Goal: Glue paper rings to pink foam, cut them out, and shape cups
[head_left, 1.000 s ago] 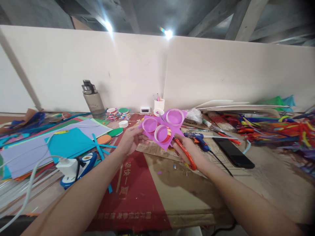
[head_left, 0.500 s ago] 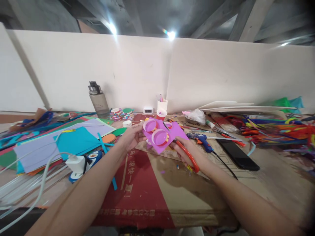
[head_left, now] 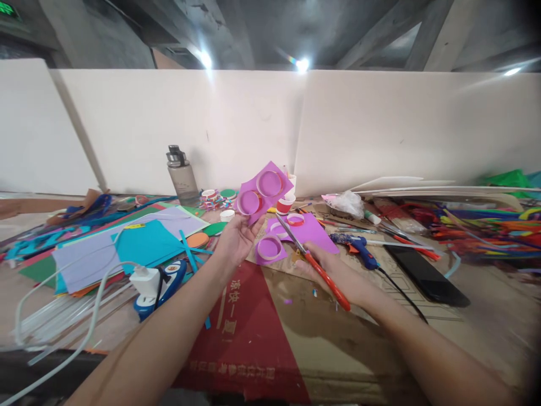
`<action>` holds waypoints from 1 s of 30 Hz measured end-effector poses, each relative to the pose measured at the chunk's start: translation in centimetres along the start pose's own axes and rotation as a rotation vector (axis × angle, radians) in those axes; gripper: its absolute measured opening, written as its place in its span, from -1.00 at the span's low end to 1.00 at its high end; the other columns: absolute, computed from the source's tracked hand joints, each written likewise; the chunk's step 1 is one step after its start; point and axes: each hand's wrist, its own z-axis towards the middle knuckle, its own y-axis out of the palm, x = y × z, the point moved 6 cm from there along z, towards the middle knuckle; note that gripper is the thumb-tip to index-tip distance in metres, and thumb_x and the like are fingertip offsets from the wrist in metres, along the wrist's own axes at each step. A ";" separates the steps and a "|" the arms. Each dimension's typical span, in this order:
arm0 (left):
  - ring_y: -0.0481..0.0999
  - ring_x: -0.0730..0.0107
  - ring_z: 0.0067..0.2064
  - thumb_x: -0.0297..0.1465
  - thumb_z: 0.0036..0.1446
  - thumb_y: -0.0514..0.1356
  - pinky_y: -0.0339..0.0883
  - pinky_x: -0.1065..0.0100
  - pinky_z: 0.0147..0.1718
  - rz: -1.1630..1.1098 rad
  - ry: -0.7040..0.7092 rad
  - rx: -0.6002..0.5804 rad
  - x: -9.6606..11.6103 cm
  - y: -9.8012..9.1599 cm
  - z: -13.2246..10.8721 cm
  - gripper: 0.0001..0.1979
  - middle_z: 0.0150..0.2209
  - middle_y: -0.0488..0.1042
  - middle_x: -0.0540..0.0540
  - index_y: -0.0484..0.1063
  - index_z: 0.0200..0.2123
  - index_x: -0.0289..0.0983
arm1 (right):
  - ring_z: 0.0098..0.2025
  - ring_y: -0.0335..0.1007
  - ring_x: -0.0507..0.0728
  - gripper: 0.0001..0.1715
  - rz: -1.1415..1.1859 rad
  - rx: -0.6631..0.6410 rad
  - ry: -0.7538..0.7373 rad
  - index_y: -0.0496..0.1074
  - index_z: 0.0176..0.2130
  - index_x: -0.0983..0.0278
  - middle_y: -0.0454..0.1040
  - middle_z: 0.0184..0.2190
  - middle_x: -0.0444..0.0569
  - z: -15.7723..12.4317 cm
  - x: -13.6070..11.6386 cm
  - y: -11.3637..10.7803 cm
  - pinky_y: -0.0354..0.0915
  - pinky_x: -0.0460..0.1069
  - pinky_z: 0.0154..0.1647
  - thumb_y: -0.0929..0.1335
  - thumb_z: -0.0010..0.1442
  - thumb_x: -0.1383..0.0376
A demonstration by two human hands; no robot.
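My left hand (head_left: 239, 239) grips the lower edge of a purple sheet (head_left: 258, 189), held tilted up above the table. Two ring-shaped cup pieces (head_left: 269, 184) stand on that sheet. In my right hand (head_left: 323, 265) are red-handled scissors (head_left: 319, 269), their blades pointing up and left; the blades look closed. Under the blades lies a larger purple sheet (head_left: 315, 232) with a red-and-white ring (head_left: 295, 219) on it. Close by, a smaller purple piece (head_left: 261, 259) carries another ring (head_left: 269, 247).
Coloured sheets (head_left: 143, 245), a power strip (head_left: 175, 279) with a white plug and a bottle (head_left: 181, 177) are on the left. A red cup (head_left: 286, 204) stands behind. To the right lie a blue glue gun (head_left: 359, 248), a phone (head_left: 422, 276) and colourful pipe cleaners (head_left: 477, 231).
The purple sheet with two rings has been lifted and tilted up by my left hand, away from the scissors. The smaller purple piece with a ring now shows on the table.
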 end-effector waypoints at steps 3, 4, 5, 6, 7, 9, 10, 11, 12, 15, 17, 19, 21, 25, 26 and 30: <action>0.59 0.40 -0.26 -0.62 -0.02 0.07 0.46 0.37 -0.13 0.029 -0.040 -0.027 -0.9 0.0 -0.2 -0.87 -0.45 0.53 -0.01 0.26 -0.46 -0.28 | -0.35 0.23 0.06 -0.80 -0.013 0.005 -0.028 0.25 -0.27 0.23 0.34 -0.38 -0.12 -0.1 -0.3 0.1 0.27 -0.03 -0.32 0.27 0.18 0.16; 0.59 0.40 -0.27 -0.62 -0.02 0.08 0.46 0.37 -0.14 0.032 -0.041 -0.027 -1.0 0.0 -0.2 -0.86 -0.46 0.52 0.00 0.25 -0.48 -0.28 | -0.34 0.23 0.07 -0.79 -0.028 0.009 -0.022 0.25 -0.25 0.23 0.34 -0.37 -0.11 0.0 -0.2 0.1 0.26 -0.02 -0.32 0.27 0.18 0.15; 0.59 0.39 -0.28 -0.63 -0.02 0.08 0.46 0.37 -0.14 0.030 -0.035 -0.026 -1.1 0.1 -0.3 -0.85 -0.47 0.52 0.00 0.24 -0.49 -0.28 | -0.33 0.23 0.07 -0.78 -0.045 0.015 -0.012 0.25 -0.25 0.23 0.33 -0.38 -0.11 0.0 0.0 0.1 0.26 -0.02 -0.32 0.26 0.19 0.13; 0.60 0.38 -0.27 -0.64 -0.03 0.08 0.46 0.36 -0.14 0.025 -0.030 -0.027 -1.2 0.1 -0.4 -0.84 -0.46 0.52 0.01 0.24 -0.49 -0.28 | -0.34 0.22 0.07 -0.77 -0.062 0.019 -0.003 0.24 -0.25 0.23 0.33 -0.39 -0.12 0.0 0.2 0.1 0.25 -0.03 -0.32 0.26 0.20 0.12; 0.60 0.37 -0.26 -0.64 -0.03 0.08 0.47 0.35 -0.14 0.020 -0.029 -0.032 -1.3 0.2 -0.5 -0.84 -0.45 0.52 0.01 0.24 -0.49 -0.28 | -0.34 0.21 0.07 -0.76 -0.074 0.019 0.004 0.24 -0.25 0.23 0.32 -0.40 -0.12 0.1 0.5 0.0 0.24 -0.03 -0.33 0.25 0.20 0.10; 0.60 0.33 -0.24 -0.64 -0.02 0.08 0.48 0.35 -0.16 0.010 -0.035 -0.035 -1.3 0.2 -0.5 -0.85 -0.44 0.53 0.00 0.24 -0.47 -0.28 | -0.35 0.21 0.07 -0.74 -0.084 0.014 0.005 0.23 -0.26 0.23 0.32 -0.40 -0.13 0.2 0.9 0.0 0.23 -0.03 -0.34 0.23 0.21 0.08; 0.60 0.33 -0.25 -0.63 -0.02 0.09 0.49 0.35 -0.19 0.009 -0.041 -0.034 -1.4 0.1 -0.4 -0.85 -0.43 0.53 0.00 0.24 -0.47 -0.28 | -0.35 0.21 0.07 -0.74 -0.087 0.012 -0.001 0.23 -0.26 0.23 0.32 -0.40 -0.13 0.2 0.9 0.0 0.23 -0.02 -0.33 0.23 0.22 0.08; 0.60 0.33 -0.25 -0.62 -0.01 0.09 0.49 0.36 -0.21 0.009 -0.044 -0.029 -1.3 0.0 -0.3 -0.86 -0.43 0.53 -0.01 0.24 -0.47 -0.27 | -0.35 0.21 0.07 -0.74 -0.097 0.014 -0.007 0.24 -0.26 0.23 0.33 -0.39 -0.13 0.3 0.9 -0.1 0.22 -0.02 -0.33 0.22 0.22 0.08; 0.60 0.34 -0.26 -0.61 -0.01 0.09 0.49 0.38 -0.22 0.012 -0.040 -0.018 -1.3 -0.2 -0.2 -0.86 -0.44 0.53 -0.01 0.24 -0.47 -0.28 | -0.35 0.21 0.07 -0.73 -0.112 0.021 -0.010 0.24 -0.27 0.23 0.33 -0.39 -0.12 0.3 0.9 -0.1 0.22 -0.01 -0.34 0.22 0.22 0.08; 0.60 0.34 -0.24 -0.61 0.00 0.08 0.49 0.41 -0.23 0.045 -0.015 0.012 -1.0 -0.5 -0.1 -0.88 -0.42 0.55 -0.04 0.27 -0.46 -0.29 | -0.37 0.23 0.08 -0.73 -0.131 0.051 0.004 0.25 -0.29 0.23 0.35 -0.42 -0.12 0.1 0.6 -0.5 0.21 -0.01 -0.37 0.24 0.20 0.07; 0.59 0.30 -0.19 -0.61 0.01 0.08 0.48 0.40 -0.21 0.079 -0.006 -0.005 -0.9 -0.2 -0.3 -0.89 -0.37 0.56 -0.09 0.29 -0.44 -0.30 | -0.41 0.24 0.06 -0.72 -0.085 0.043 0.039 0.25 -0.29 0.22 0.33 -0.46 -0.15 0.0 0.6 -0.5 0.20 -0.03 -0.40 0.24 0.20 0.06; 0.58 0.25 -0.15 -0.61 0.00 0.09 0.48 0.38 -0.18 0.110 0.004 -0.045 -0.9 0.3 -0.6 -0.89 -0.31 0.56 -0.12 0.29 -0.42 -0.31 | -0.46 0.23 0.02 -0.71 -0.022 0.018 0.072 0.22 -0.31 0.21 0.29 -0.51 -0.19 -0.2 0.6 -0.4 0.19 -0.06 -0.44 0.25 0.19 0.04; 0.57 0.23 -0.12 -0.63 -0.01 0.12 0.47 0.34 -0.14 0.126 0.019 -0.081 -1.0 0.7 -1.1 -0.86 -0.27 0.56 -0.11 0.29 -0.40 -0.30 | -0.49 0.23 0.00 -0.69 0.021 -0.003 0.085 0.20 -0.32 0.21 0.27 -0.52 -0.21 -0.3 0.7 -0.2 0.19 -0.08 -0.47 0.25 0.19 0.02; 0.54 0.22 -0.06 -0.63 -0.01 0.16 0.43 0.21 -0.05 0.133 0.016 -0.133 -1.4 1.2 -1.6 -0.82 -0.33 0.53 -0.04 0.27 -0.39 -0.27 | -0.52 0.26 0.01 -0.66 0.028 0.025 0.112 0.19 -0.33 0.20 0.31 -0.52 -0.20 -0.2 0.6 -0.4 0.20 -0.08 -0.50 0.24 0.19 -0.01; 0.54 0.22 -0.05 -0.63 -0.01 0.17 0.43 0.19 -0.04 0.135 0.021 -0.149 -1.4 1.2 -1.7 -0.82 -0.35 0.52 -0.03 0.27 -0.38 -0.27 | -0.54 0.26 0.01 -0.65 0.028 0.029 0.128 0.19 -0.34 0.20 0.31 -0.55 -0.20 -0.2 0.5 -0.4 0.20 -0.08 -0.52 0.23 0.19 -0.02; 0.57 0.26 -0.13 -0.60 0.03 0.18 0.44 0.19 -0.06 0.159 0.058 -0.224 -1.6 1.6 -1.7 -0.85 -0.37 0.50 0.00 0.34 -0.32 -0.29 | -0.66 0.20 -0.01 -0.64 0.059 0.033 0.174 0.16 -0.37 0.18 0.21 -0.64 -0.26 -0.3 0.5 -0.2 0.20 -0.08 -0.62 0.22 0.19 -0.04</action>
